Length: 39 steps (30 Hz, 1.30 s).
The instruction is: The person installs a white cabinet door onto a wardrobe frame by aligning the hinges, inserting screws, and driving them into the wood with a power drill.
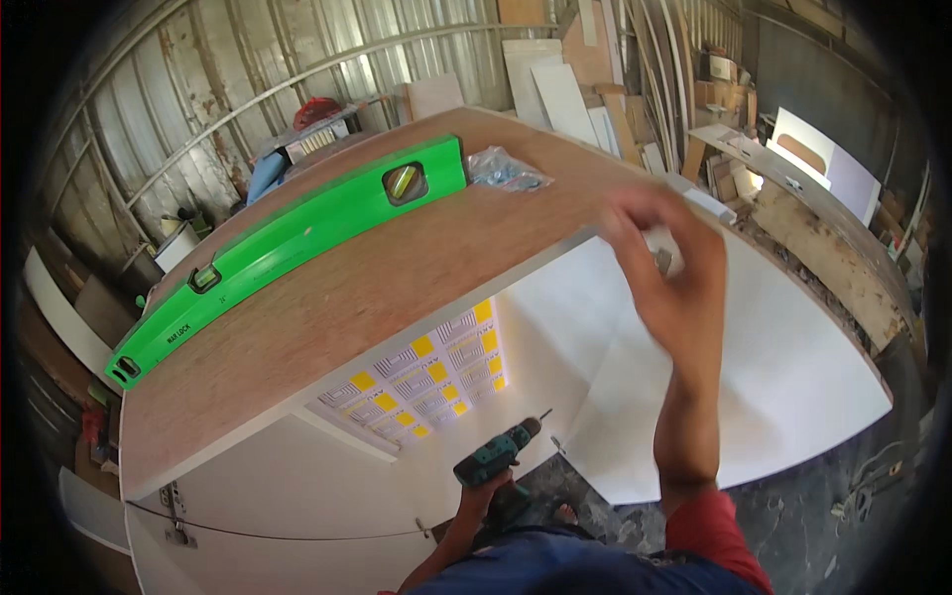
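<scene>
My left hand [482,490] grips a teal and black drill [496,454], its bit pointing up and right inside a white cabinet [535,387]. My right hand [679,283] is raised over the white door panel [813,377] near the cabinet's upper edge, fingers curled and blurred; whether they hold anything is unclear. A long green spirit level [297,238] lies on the brown board top [377,288], beside a clear plastic bag [506,171] of small pieces. A yellow-patterned panel [456,367] shows inside the cabinet, and a hinge [179,526] at lower left.
Leaning boards [555,99] line the back by a corrugated metal wall [198,89]. At the right stands a worn bench [813,248] with offcuts. A bundle with a red item [315,111] sits behind the board. The dark floor [773,535] shows below.
</scene>
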Each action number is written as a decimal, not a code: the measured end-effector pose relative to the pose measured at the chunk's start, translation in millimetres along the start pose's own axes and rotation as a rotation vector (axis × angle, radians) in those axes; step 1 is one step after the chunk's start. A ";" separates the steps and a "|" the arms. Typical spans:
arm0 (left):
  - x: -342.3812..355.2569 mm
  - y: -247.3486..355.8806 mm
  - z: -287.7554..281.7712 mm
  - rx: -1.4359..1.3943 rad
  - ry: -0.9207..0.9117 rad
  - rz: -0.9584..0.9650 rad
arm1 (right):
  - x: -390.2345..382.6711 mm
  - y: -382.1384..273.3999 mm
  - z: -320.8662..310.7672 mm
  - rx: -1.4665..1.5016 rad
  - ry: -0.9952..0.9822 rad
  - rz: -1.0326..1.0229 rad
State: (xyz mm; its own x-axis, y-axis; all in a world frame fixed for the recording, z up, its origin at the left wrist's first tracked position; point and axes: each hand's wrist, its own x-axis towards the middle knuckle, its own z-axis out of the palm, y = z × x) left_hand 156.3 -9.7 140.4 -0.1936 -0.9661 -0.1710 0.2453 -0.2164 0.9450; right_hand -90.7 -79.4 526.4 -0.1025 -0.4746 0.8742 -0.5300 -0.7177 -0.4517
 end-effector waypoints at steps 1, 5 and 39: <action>6.9 3.2 0.4 0.005 -0.015 -0.019 | 21.2 10.7 9.8 -0.022 -0.023 -0.068; 6.6 8.1 -16.9 -0.003 -0.026 -0.090 | 60.2 26.3 23.1 -0.406 -0.239 0.042; 9.7 27.8 -52.6 -0.127 -0.255 0.045 | -2.7 -15.2 2.6 -0.745 -0.124 -0.003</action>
State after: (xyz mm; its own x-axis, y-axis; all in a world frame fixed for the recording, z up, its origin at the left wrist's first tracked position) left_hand 211.3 -32.5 150.3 -0.4084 -0.9120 -0.0388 0.3729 -0.2055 0.9048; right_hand -80.1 -68.5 530.5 -0.0277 -0.5587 0.8289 -0.9636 -0.2057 -0.1709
